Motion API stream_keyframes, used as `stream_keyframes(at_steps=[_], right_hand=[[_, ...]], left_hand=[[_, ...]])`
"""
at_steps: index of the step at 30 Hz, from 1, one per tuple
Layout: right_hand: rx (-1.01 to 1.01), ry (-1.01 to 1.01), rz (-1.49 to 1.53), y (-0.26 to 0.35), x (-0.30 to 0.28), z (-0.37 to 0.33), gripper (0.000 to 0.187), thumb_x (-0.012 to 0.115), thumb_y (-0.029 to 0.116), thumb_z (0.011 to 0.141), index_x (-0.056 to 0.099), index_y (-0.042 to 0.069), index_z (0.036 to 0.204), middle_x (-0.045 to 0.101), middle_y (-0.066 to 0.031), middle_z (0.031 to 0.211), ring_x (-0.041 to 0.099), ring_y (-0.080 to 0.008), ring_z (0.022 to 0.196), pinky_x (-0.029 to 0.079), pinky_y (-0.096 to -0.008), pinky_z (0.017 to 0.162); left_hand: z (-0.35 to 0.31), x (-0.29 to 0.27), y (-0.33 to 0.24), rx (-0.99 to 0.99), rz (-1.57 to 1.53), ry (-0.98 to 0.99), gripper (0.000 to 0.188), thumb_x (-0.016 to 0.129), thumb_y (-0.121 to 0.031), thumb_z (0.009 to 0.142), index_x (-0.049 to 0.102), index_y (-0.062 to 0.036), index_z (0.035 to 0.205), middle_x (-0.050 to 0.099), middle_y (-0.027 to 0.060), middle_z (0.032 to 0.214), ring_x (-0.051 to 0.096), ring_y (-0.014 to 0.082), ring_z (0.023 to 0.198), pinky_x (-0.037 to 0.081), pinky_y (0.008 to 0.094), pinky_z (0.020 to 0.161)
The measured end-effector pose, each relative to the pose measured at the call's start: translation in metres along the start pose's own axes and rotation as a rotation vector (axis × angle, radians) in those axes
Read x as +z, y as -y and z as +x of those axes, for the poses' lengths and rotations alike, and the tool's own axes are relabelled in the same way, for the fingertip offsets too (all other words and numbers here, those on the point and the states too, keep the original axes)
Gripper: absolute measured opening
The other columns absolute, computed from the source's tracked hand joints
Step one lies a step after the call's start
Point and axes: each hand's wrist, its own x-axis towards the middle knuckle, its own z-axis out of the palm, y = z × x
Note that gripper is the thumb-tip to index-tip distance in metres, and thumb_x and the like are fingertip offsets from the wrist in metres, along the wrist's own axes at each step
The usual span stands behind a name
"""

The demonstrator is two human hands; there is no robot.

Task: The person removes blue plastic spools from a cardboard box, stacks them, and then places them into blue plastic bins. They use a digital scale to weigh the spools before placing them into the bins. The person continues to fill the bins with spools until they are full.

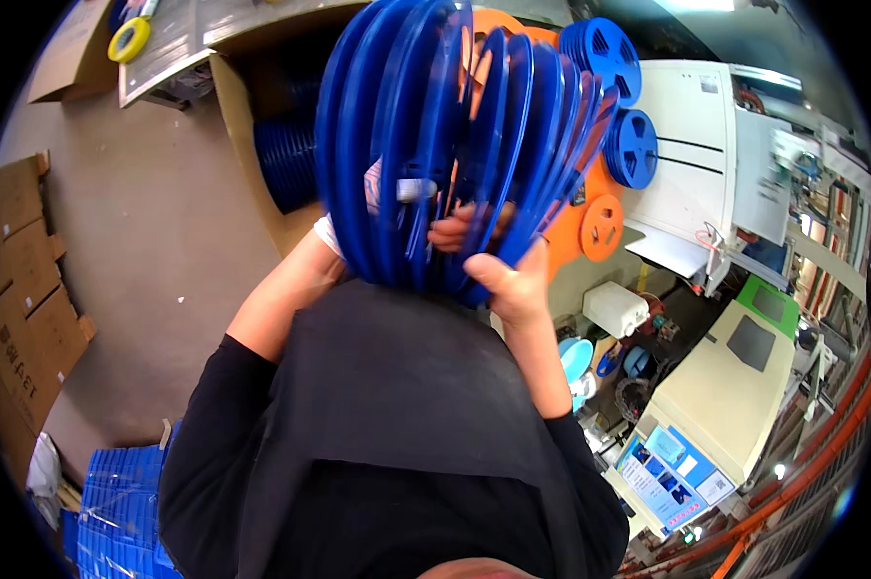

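Right in front of me is a fanned row of blue plastic reels (382, 125), standing on edge and held between my hands. My left hand (373, 185) reaches in from the left side of the row; white fabric shows at the wrist, and the reels hide most of its fingers. From the right, my right hand (518, 289) grips the near edge of the row, its thumb against the outer flanges. Bent fingers show through gaps between the reels. Motion blurs the right-hand reels, which are spread apart more than the left ones.
A cardboard box (247, 154) with more blue reels (286, 159) stands behind on the left. Blue reels (631, 148) and an orange reel (601, 229) lie to the right on an orange surface. Brown cartons (30, 318) line the far left. A beige machine (720, 386) stands right.
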Motion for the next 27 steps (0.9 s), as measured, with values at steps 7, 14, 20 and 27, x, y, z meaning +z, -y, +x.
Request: stream_keyframes(at_steps=[7, 14, 20, 27], right_hand=[[-0.031, -0.245, 0.246, -0.007, -0.073, -0.015, 0.048, 0.063, 0.033, 0.09, 0.049, -0.001, 0.12, 0.061, -0.0091, 0.094, 0.06, -0.0216, 0.085, 0.051, -0.0363, 0.079], [-0.114, -0.32, 0.323, -0.004, -0.085, -0.023, 0.041, 0.054, 0.032, 0.097, 0.051, -0.002, 0.121, 0.061, -0.0105, 0.101, 0.059, -0.0216, 0.091, 0.05, -0.0374, 0.084], [-0.058, -0.342, 0.371, -0.008, -0.09, -0.028, 0.043, 0.053, 0.031, 0.098, 0.05, -0.003, 0.125, 0.063, -0.0129, 0.106, 0.061, -0.0244, 0.096, 0.05, -0.0403, 0.09], [-0.058, -0.426, 0.298, -0.007, -0.079, -0.031, 0.044, 0.054, 0.029, 0.097, 0.049, -0.003, 0.127, 0.063, -0.0137, 0.104, 0.064, -0.0249, 0.093, 0.055, -0.04, 0.084]], left_hand=[[-0.032, -0.045, -0.025, -0.041, -0.542, -0.012, 0.061, 0.072, -0.019, 0.075, 0.053, -0.0016, 0.13, 0.063, 0.0164, 0.117, 0.062, 0.029, 0.109, 0.047, 0.0435, 0.101], [-0.043, -0.053, -0.018, 0.011, -0.714, 0.101, 0.081, 0.081, -0.036, 0.064, 0.051, -0.0017, 0.132, 0.062, 0.0197, 0.113, 0.061, 0.0349, 0.109, 0.049, 0.0512, 0.096], [-0.03, -0.054, -0.002, 0.139, -0.817, 0.212, 0.08, 0.07, -0.052, 0.076, 0.047, -0.0035, 0.136, 0.06, 0.0173, 0.118, 0.06, 0.0352, 0.111, 0.05, 0.0504, 0.097], [-0.033, -0.057, -0.001, 0.16, -0.805, 0.16, 0.072, 0.063, -0.052, 0.086, 0.044, -0.0062, 0.139, 0.059, 0.0132, 0.116, 0.059, 0.0334, 0.111, 0.051, 0.0466, 0.098]])
